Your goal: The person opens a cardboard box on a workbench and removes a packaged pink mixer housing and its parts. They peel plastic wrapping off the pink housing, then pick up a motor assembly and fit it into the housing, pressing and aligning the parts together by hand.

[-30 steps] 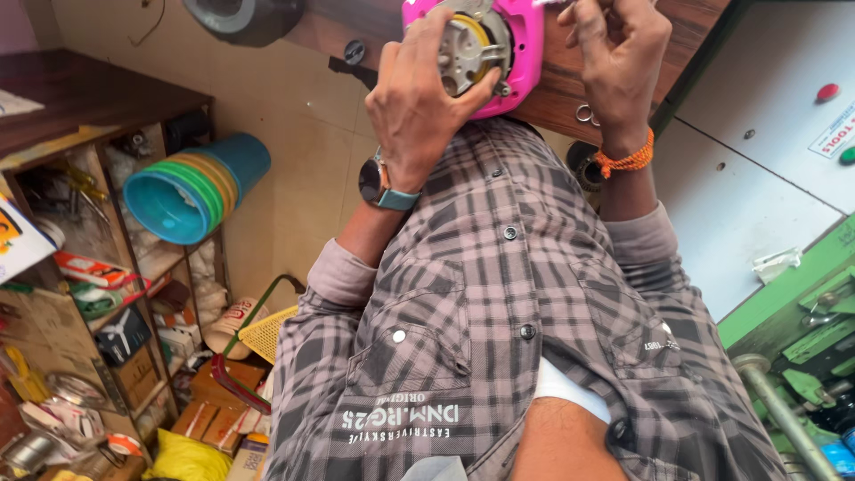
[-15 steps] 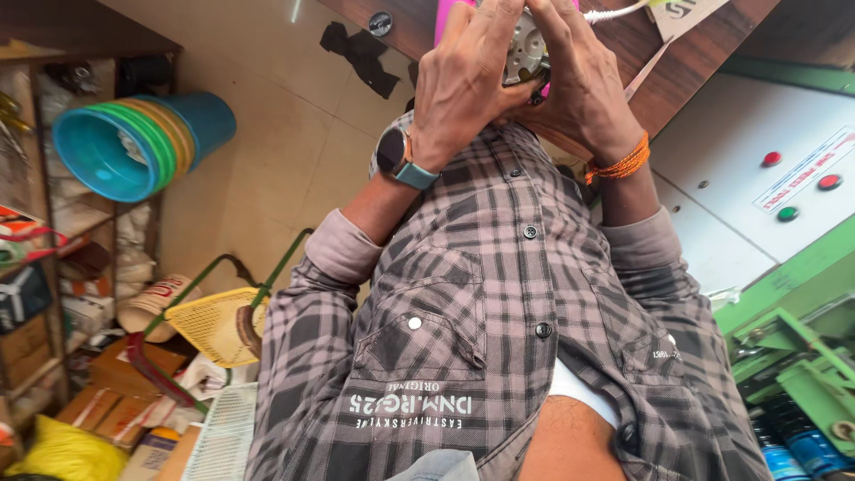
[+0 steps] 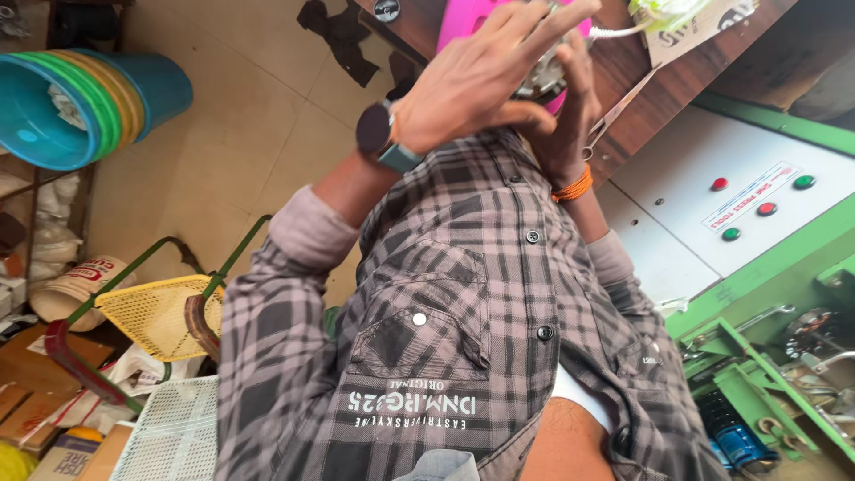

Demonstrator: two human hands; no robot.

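Note:
A pink plastic casing [image 3: 468, 18] with a round metal part [image 3: 541, 82] in it lies at the edge of a brown wooden table [image 3: 677, 76], at the top of the view. My left hand [image 3: 485, 85], with a dark watch on its wrist, lies over the metal part with its fingers stretched across it. My right hand [image 3: 570, 120], with an orange thread around the wrist, grips the same piece from the other side and is partly hidden behind the left. A white cord [image 3: 614, 31] runs off the piece. My checked shirt fills the lower middle.
Stacked blue, green and yellow plastic tubs [image 3: 80, 98] sit on a shelf at the left. A yellow mesh chair with a green frame [image 3: 156, 312] stands on the tiled floor. At the right is a green machine with a white button panel [image 3: 739, 205] and a tool tray [image 3: 766, 392].
The view has swung, so the hands sit further right and the green machine shows more. My left hand has slid from the casing's side over the metal part.

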